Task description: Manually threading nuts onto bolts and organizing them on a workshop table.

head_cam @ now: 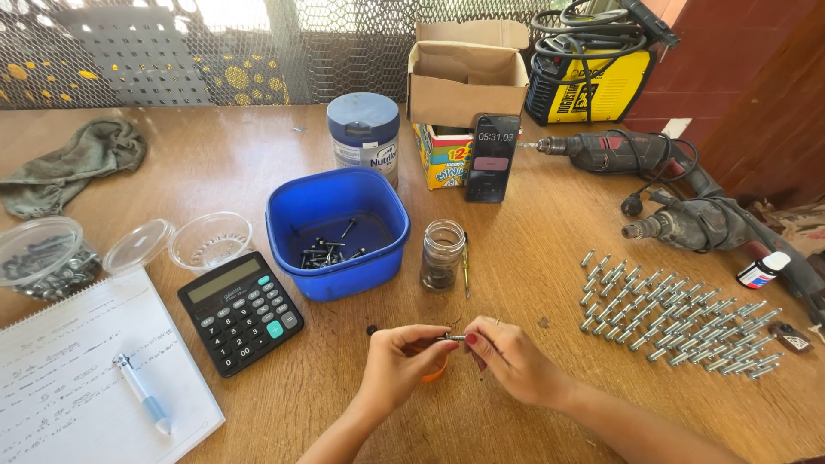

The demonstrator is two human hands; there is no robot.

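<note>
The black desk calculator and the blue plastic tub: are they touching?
Apart. The head view shows a strip of bare wooden table between the black desk calculator and the blue plastic tub.

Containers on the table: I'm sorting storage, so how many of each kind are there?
Blue plastic tub: 1
Clear plastic cups: 2
Glass jar: 1
Lidded tin: 1
Cardboard box: 1
Total: 6
</note>
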